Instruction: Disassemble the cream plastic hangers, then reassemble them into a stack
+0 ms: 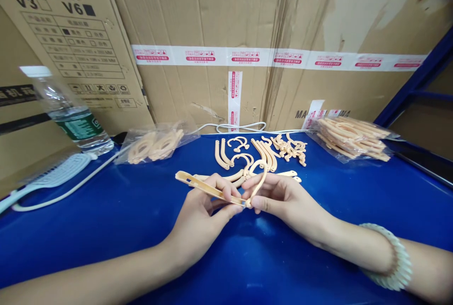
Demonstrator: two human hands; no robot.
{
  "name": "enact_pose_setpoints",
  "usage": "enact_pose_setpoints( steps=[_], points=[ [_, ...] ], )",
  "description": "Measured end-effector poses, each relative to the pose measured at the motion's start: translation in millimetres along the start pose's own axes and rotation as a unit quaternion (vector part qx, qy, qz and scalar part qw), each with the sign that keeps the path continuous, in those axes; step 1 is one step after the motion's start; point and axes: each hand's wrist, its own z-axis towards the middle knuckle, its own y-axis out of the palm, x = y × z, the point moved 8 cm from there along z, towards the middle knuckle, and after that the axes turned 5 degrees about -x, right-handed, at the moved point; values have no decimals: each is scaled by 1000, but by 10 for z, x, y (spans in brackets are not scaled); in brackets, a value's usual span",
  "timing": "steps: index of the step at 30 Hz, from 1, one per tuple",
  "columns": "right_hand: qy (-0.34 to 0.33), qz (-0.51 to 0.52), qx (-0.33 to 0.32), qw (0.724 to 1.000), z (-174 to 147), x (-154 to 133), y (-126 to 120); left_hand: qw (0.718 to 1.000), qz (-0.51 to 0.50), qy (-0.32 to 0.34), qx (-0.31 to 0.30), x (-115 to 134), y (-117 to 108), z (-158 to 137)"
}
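"So, which step was in hand?"

"Apparently fitting two ends together. The left hand [203, 215] pinched a long, peach-coloured plastic strip [201, 185], the right hand [290, 199] a curved, peach-coloured plastic hook [262, 180], above the glossy blue table [255, 262]'s middle."

"And the next move?"

"Probably it called for careful alignment and steady pressure."

"Anything unclear?"

"Fingers partly covered the meeting point; I couldn't tell whether it was locked. Hands also hid some loose peach plastic pieces [218, 154] on the far side."
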Motion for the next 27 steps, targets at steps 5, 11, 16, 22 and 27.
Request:
enact_pose_setpoints(
  steps=[5, 11, 16, 22, 27],
  points=[
    [18, 0, -5, 1000, 4, 57, -5, 1000, -1, -6, -12, -15, 2, -9],
    [20, -30, 6, 999, 17, 37, -7, 998, -25, -50, 9, -109, -32, 0],
    [6, -73, 14, 997, 4, -1, -16, 998, -19, -63, 14, -151, -40, -8],
    [-8, -88, 24, 996, -11, -8, -31, 997, -24, -68, 9, -163, -29, -8],
    [-19, -93, 18, 995, -27, -18, -26, 997, -29, -73, 1, -176, -21, -13]
  ],
)
